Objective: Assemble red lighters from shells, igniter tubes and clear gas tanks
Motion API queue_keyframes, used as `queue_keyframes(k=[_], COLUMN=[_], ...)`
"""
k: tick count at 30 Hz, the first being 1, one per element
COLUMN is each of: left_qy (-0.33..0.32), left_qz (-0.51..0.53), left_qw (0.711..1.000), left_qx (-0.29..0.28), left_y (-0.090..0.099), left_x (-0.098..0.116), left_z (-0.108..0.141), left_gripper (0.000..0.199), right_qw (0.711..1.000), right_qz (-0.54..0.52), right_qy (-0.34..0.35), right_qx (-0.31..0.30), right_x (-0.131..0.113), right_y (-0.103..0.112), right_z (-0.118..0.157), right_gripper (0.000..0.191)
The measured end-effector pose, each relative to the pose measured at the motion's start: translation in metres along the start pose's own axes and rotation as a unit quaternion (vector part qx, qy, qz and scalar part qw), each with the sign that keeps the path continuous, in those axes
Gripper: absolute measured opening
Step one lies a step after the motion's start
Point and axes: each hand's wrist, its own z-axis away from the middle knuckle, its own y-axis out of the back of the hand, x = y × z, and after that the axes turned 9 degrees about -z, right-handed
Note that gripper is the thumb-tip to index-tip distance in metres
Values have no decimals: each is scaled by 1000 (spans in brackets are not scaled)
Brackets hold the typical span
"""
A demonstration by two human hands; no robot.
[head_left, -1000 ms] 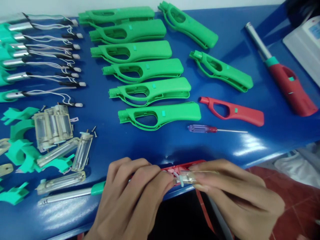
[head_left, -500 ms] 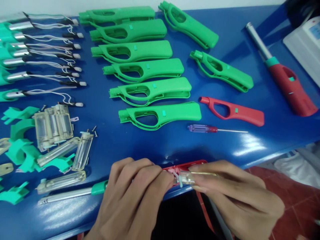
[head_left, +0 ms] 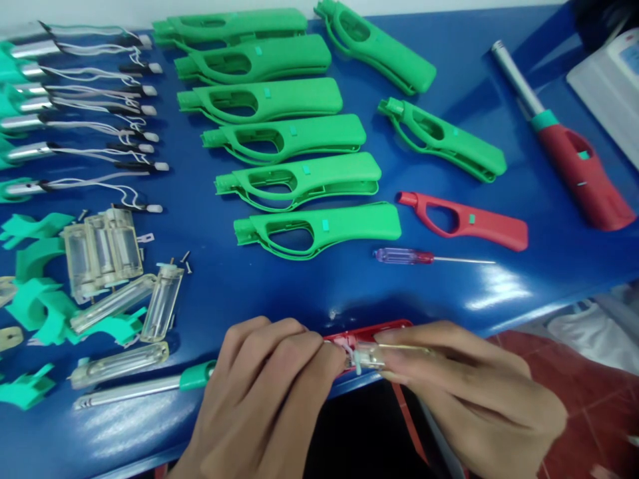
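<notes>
At the table's front edge my left hand (head_left: 269, 386) is closed around a red lighter casing half (head_left: 382, 328), its fingers hiding much of it. From the left side of that hand sticks out a silver lighter tube (head_left: 132, 391) with a green collar (head_left: 197, 376). My right hand (head_left: 469, 392) pinches a clear plastic fuel tank (head_left: 368, 355) over the casing's right part. The tank's pale valve end points left, close to my left fingertips. What those left fingertips touch inside the casing is hidden.
Several green lighter casings (head_left: 319, 226) lie in a column behind my hands. Nearby are a screwdriver (head_left: 404, 256), a red casing half (head_left: 489, 226) and an assembled red lighter (head_left: 579, 173). Leftward lie several wired tubes (head_left: 30, 189), clear tanks (head_left: 162, 303) and green collars (head_left: 34, 299).
The view has shifted very slightly, so the parts on the left sit a little further left. Both hands keep the same hold, with the fuel tank hardly moved.
</notes>
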Motion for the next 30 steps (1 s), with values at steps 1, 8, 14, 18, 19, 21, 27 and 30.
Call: queue_keyframes(k=[1, 8, 14, 18, 19, 21, 27, 30], left_qy=[-1, 2, 20, 0, 0, 11, -6, -48], left_qz=[-4, -12, -5, -10, -8, -3, -57, -77], left_qw=[1000, 1000, 1000, 1000, 1000, 1000, 998, 995], left_qx=[3, -2, 5, -4, -5, -12, -34, -49], left_y=[0, -1, 0, 2, 3, 5, 7, 3], left_x=[-1, 2, 4, 4, 5, 7, 2, -5], left_z=[0, -2, -3, -4, -4, -5, 3, 10], left_gripper=[28, 29, 27, 28, 28, 28, 36, 43], right_qw=[1000, 1000, 1000, 1000, 1000, 1000, 999, 999], right_qz=[1, 2, 1, -14, -14, -8, 1, 6], right_qy=[2, -2, 8, 13, 9, 4, -1, 7], right_qx=[4, -17, 3, 0, 2, 2, 32, 37], right_x=[0, -4, -3, -3, -2, -2, -1, 1], right_y=[0, 3, 0, 0, -1, -1, -3, -3], right_z=[0, -4, -5, -8, -8, -9, -5, -3], right_gripper=[27, 28, 31, 39, 40, 39, 35, 35])
